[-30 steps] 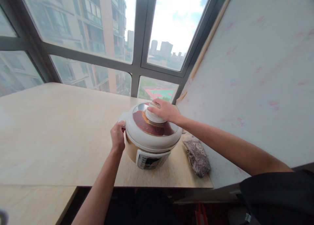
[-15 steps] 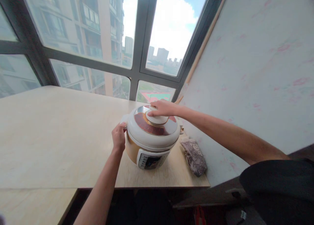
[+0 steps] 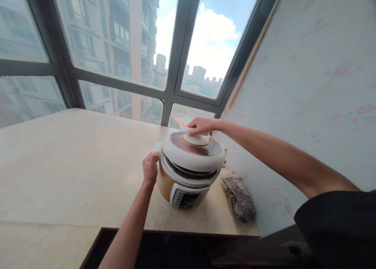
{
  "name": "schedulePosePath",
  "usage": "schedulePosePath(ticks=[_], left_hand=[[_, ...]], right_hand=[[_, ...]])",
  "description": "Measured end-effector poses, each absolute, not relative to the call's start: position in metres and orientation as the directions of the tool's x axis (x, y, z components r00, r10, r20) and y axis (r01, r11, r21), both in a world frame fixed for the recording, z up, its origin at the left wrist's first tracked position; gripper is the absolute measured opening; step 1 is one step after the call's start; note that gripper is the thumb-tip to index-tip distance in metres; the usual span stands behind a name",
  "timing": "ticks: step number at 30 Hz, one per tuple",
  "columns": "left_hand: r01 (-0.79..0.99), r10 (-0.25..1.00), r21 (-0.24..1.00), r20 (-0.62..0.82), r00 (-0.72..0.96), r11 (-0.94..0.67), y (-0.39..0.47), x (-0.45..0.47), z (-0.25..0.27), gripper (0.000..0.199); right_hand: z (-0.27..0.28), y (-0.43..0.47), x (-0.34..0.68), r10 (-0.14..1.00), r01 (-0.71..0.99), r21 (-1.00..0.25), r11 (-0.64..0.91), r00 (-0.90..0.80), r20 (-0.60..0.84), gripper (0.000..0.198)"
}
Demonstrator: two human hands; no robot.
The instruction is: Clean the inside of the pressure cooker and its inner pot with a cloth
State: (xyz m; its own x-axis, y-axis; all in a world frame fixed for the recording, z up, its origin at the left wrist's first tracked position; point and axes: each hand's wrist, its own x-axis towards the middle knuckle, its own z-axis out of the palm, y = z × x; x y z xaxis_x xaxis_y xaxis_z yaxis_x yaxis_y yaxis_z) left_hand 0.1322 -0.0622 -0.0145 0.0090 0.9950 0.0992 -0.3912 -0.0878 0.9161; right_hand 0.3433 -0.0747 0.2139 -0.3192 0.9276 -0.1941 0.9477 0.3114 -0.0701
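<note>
An electric pressure cooker [image 3: 167, 183] with a gold and white body stands on the countertop, its control panel turned toward me. Its white lid [image 3: 179, 154], with a shiny reddish top, is raised at the front, and a dark gap shows between lid and body. My right hand [image 3: 202, 126] is closed round the knob on top of the lid. At the cooker's left side, my left hand [image 3: 150, 167] grips the side handle [image 3: 158, 147]. The inside of the cooker is hidden under the lid.
A folded grey-brown cloth [image 3: 239, 196] lies right of the cooker, near the counter's front corner. The pale countertop [image 3: 73, 171] stretches left. Framed windows [image 3: 123, 81] rise behind, and a flowered wall [image 3: 308, 104] closes off the right side.
The lid has lifted at the front, opening a gap above the cooker body. My right hand stays on the knob and my left on the handle. The view has shifted slightly.
</note>
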Motion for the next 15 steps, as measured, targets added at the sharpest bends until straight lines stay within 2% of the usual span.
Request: schedulePosePath(ticks=[4,9,13,15], left_hand=[[-0.365,0.989,0.922,0.146,0.022,-0.128,-0.059,0.131,-0.022,0.037],[-0.333,0.976,0.923,0.215,0.025,-0.194,-0.055,0.131,-0.032,0.036],[-0.342,0.976,0.918,0.217,0.008,-0.202,-0.055,0.133,-0.036,0.035],[-0.346,0.977,0.918,0.211,0.009,-0.195,-0.055,0.133,-0.036,0.034]], right_hand=[[0.227,-0.06,0.361,0.927,0.946,-0.199,0.256,-0.298,-0.228,0.034],[0.239,-0.057,0.388,0.973,0.929,-0.359,0.092,-0.16,-0.165,0.043],[0.247,-0.062,0.411,0.98,0.82,-0.567,-0.077,-0.041,-0.192,0.051],[0.252,-0.062,0.425,0.982,0.769,-0.624,-0.138,0.024,-0.188,0.048]])
